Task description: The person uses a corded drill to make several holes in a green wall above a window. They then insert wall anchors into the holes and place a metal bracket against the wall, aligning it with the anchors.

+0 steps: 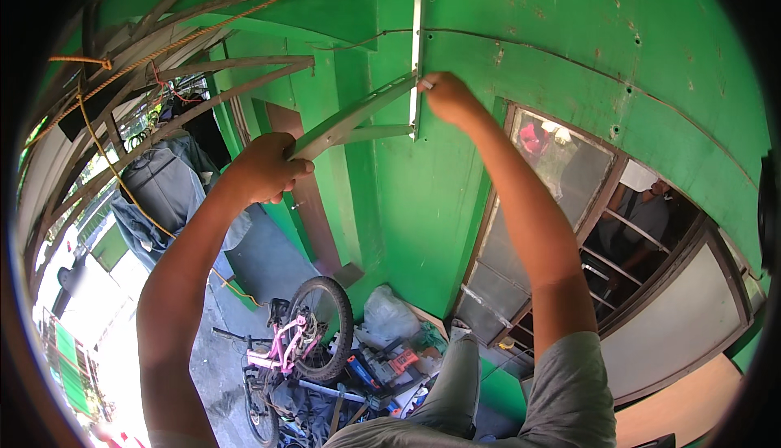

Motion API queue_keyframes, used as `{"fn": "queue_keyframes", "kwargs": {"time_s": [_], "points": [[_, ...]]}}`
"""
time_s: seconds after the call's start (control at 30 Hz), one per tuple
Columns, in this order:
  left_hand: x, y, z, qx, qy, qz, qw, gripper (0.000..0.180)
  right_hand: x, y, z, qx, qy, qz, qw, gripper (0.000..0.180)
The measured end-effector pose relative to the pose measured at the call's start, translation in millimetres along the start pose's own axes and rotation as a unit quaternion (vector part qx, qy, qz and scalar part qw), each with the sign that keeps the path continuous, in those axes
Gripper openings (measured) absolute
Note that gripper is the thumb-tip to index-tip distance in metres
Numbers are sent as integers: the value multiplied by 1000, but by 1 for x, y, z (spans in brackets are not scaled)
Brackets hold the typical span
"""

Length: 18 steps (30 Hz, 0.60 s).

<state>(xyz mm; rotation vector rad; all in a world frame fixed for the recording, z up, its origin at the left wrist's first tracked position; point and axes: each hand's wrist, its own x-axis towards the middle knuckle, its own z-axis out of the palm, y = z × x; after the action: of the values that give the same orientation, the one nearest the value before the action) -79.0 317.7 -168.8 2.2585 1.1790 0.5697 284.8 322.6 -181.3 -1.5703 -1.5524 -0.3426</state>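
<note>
A metal wall bracket is held up against the green wall [521,74]. Its upright bar [417,29] stands vertical along the wall, and a long slotted arm [354,114] slants from it toward me. Below that arm runs a shorter brace [376,132], reaching the bar's lower part. My left hand [264,170] is closed around the near end of the slotted arm. At the joint of arm and bar, the fingers of my right hand [452,101] are pinched together; a small pale bit shows at their tips, too small to name.
Dark holes [627,90] and a thin cable [561,53] mark the wall. A framed window [561,155] is at right. Below are a pink bicycle [285,342], a clear plastic bag [389,314] and scattered tools [403,360]. Clothes [167,183] and ropes [102,143] hang left.
</note>
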Motion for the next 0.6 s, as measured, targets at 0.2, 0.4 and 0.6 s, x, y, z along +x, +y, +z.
{"fn": "queue_keyframes", "kwargs": {"time_s": [0.2, 0.4, 0.6], "points": [[8, 5, -4, 5, -2, 19, 1000, 22, 94, 12, -104, -133, 107, 11, 985, 37], [14, 10, -13, -5, -21, -3, 1000, 24, 124, 15, -131, -52, 135, 72, 987, 26], [-52, 3, -4, -54, -36, 22, 998, 24, -5, 5, -120, 57, 138, -11, 989, 17]]}}
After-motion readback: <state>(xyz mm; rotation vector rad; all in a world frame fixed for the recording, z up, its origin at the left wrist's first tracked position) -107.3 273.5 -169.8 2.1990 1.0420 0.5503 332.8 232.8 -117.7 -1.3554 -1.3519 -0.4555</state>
